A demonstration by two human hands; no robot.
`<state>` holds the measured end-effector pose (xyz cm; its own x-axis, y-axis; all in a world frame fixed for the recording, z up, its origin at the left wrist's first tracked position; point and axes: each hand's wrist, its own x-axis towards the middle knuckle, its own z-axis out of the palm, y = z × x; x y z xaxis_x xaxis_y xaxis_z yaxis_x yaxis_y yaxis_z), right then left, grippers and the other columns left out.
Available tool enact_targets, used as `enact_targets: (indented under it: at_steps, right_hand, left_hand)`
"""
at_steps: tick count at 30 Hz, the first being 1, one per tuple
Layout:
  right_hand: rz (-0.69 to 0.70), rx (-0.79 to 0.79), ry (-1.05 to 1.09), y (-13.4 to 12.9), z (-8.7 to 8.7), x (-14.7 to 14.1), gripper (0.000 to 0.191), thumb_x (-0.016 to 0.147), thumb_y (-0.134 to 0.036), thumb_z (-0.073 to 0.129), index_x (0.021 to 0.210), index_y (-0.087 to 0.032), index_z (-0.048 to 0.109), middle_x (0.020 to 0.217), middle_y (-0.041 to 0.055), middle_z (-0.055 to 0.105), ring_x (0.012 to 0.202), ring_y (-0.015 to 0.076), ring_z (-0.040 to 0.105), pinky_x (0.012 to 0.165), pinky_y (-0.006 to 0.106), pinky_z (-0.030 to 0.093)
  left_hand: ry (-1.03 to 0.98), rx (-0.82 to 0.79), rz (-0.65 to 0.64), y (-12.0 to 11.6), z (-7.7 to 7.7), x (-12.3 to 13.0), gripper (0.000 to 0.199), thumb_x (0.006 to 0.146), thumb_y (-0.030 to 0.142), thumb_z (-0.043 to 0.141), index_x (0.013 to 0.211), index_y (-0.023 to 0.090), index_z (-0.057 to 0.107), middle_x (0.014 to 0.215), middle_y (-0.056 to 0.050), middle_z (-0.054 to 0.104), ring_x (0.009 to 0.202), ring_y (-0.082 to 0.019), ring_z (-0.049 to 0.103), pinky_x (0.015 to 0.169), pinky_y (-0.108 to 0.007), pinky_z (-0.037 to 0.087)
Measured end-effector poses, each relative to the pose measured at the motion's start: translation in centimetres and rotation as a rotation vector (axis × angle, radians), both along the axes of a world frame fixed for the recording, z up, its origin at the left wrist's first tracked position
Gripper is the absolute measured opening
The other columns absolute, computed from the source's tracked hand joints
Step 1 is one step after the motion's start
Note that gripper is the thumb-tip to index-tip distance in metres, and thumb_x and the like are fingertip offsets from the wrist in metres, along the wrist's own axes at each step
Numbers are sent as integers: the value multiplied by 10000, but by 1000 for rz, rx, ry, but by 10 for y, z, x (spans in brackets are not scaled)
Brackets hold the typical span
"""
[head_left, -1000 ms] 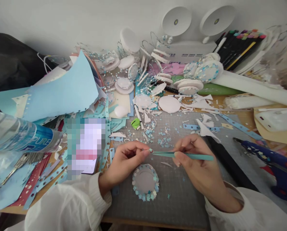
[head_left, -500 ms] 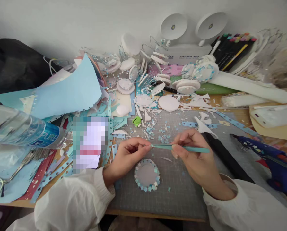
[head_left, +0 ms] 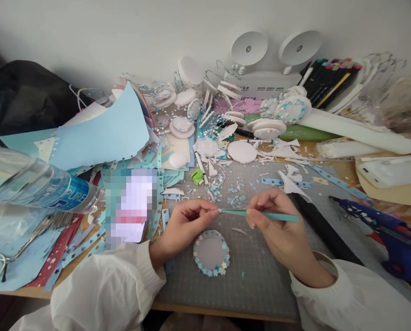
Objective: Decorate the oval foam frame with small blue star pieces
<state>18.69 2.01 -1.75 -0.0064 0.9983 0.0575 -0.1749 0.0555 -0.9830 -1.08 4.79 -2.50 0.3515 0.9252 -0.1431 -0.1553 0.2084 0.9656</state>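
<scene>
Teal tweezers (head_left: 277, 215) are pinched in my right hand (head_left: 274, 225), their tips pointing left. At those tips, my left hand (head_left: 188, 225) pinches a tiny pale piece (head_left: 220, 211) between thumb and forefinger; its shape is hard to make out. Just below my hands, a round white disc (head_left: 211, 253) edged with small blue and white flower shapes lies flat on the grey cutting mat (head_left: 260, 285). Small loose blue flower pieces (head_left: 236, 200) are scattered on the mat beyond my hands.
A water bottle (head_left: 36, 184) and a lit phone (head_left: 134, 207) lie to the left. On the right are a blue glue gun (head_left: 381, 220) and a black rod (head_left: 326, 230). Decorated white discs (head_left: 242, 151), paper scraps and a green clip (head_left: 197, 176) crowd the back.
The view has shifted slightly, so the items at the back appear a little lower. Both hands keep nearly the same pose, with the tweezer tips still at my left fingertips.
</scene>
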Motion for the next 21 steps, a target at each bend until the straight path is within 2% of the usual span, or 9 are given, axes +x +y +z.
enact_targets:
  at_steps: [14,18,21]
  right_hand:
    - [-18,-19,115,6,2,1,238,848,-221,681,816,-227,445,672,-59,496,533,82,455,499,218,365]
    - [-120,129,12,10,7,4,246,837,-201,678,820,-234,434,691,-51,536,531,97,482,495,232,396]
    - [-238,355,-200,7,21,1,248,829,-137,661,813,-235,434,701,-30,581,621,141,584,556,271,470]
  left_hand:
    - [11,-16,1,0,3,0,272,787,398,714,789,127,694,521,62,371,494,-62,296,477,-200,236]
    - [-2,-17,-9,0,-1,-3,296,817,423,680,802,129,708,499,65,363,472,-60,266,471,-214,212]
    - [-23,-43,-14,-1,-4,-6,308,834,437,659,811,135,720,484,69,337,458,-61,244,462,-227,173]
